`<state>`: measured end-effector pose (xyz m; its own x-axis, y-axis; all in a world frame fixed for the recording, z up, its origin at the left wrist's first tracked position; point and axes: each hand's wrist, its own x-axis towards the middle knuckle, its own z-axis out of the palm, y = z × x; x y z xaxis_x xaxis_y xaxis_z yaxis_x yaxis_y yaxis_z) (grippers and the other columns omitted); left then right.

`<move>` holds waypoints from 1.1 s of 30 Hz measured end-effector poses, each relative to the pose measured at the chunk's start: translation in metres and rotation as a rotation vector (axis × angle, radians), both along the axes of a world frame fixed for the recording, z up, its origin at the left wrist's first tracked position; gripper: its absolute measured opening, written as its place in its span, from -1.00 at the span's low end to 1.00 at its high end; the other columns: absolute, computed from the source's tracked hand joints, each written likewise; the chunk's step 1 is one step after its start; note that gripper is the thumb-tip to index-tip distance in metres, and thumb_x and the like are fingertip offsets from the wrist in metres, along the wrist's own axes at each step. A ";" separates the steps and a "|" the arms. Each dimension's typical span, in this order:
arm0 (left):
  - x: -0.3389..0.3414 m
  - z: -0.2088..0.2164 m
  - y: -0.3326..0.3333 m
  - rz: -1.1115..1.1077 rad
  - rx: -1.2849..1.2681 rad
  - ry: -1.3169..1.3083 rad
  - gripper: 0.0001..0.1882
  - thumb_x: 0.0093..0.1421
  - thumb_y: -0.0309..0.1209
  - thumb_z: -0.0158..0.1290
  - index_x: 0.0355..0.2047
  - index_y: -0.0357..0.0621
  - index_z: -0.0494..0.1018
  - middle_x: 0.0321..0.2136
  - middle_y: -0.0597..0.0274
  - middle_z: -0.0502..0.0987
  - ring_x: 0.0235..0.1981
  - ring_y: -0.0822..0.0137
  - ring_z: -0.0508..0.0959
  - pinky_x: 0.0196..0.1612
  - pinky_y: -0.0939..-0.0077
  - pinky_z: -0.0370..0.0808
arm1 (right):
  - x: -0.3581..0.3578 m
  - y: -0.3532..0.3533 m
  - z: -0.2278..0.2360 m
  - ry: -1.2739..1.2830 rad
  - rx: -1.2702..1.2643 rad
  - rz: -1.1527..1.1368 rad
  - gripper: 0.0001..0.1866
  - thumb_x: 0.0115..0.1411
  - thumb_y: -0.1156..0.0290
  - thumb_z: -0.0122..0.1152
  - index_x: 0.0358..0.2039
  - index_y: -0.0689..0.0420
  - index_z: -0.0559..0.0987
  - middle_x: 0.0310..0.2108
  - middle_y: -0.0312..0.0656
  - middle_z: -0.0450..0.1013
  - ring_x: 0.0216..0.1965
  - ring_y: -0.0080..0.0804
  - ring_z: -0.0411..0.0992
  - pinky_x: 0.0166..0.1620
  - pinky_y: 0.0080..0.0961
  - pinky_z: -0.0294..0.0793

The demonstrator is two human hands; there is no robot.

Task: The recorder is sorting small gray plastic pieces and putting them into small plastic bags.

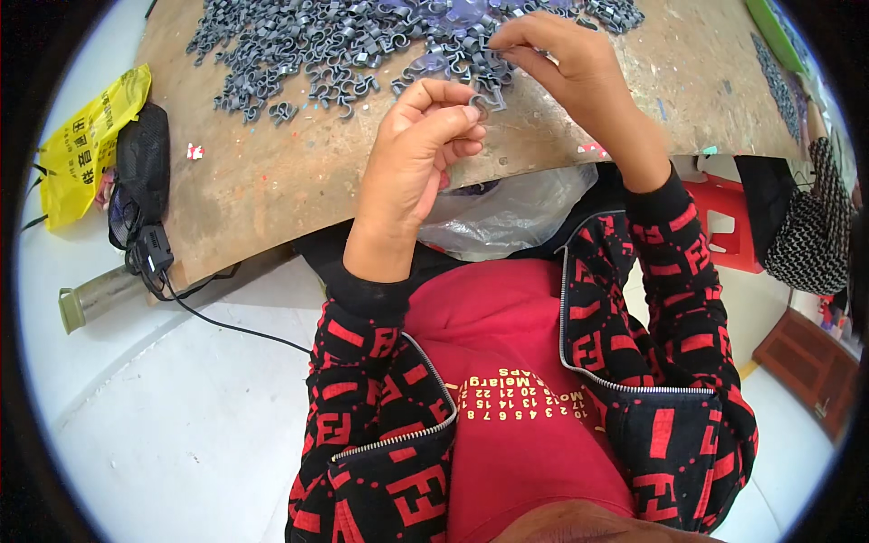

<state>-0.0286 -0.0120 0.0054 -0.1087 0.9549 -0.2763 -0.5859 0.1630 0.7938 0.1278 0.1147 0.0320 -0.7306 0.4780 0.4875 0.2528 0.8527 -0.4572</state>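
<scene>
- My left hand [421,136] pinches a small grey clip [497,101] between thumb and forefinger, other fingers curled inward
- That clip is held over the table [281,185], near the front of the heap of grey clips [326,54]
- My right hand [584,71] is at the heap, thumb and forefinger tips close together; I cannot tell whether they grip a piece
- A clear plastic bag [507,214] sits by my lap, below the table's near edge
- A yellow bag [90,154] is at the table's left edge
</scene>
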 end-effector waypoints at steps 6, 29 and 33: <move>-0.005 -0.005 -0.003 0.026 0.007 -0.044 -0.83 0.13 -0.51 0.07 -0.24 -0.17 0.41 -0.40 0.26 0.54 -0.44 0.50 0.53 -0.32 0.63 0.51 | 0.012 -0.040 0.005 0.163 -0.185 0.033 -0.80 0.12 0.58 0.15 -0.21 0.22 0.55 -0.28 -0.18 0.50 -0.24 -0.40 0.46 -0.16 -0.54 0.41; 0.028 -0.003 -0.014 0.389 0.459 0.980 -0.90 0.15 -0.47 0.17 -0.35 -0.21 0.51 -0.48 0.36 0.50 -0.57 0.60 0.42 -0.49 0.68 0.39 | 0.012 -0.069 -0.019 0.358 -1.054 0.047 -0.81 0.22 0.48 0.10 -0.17 0.26 0.52 -0.31 -0.31 0.47 -0.30 -0.64 0.40 -0.21 -0.69 0.37; 0.016 0.010 -0.026 0.356 0.114 0.532 -0.83 0.14 -0.39 0.20 -0.31 -0.17 0.49 -0.51 0.47 0.44 -0.58 0.70 0.30 -0.58 0.80 0.32 | 0.004 -0.040 -0.018 0.227 -0.393 -0.078 -0.83 0.15 0.51 0.15 -0.22 0.21 0.57 -0.35 -0.25 0.48 -0.35 -0.55 0.42 -0.27 -0.60 0.39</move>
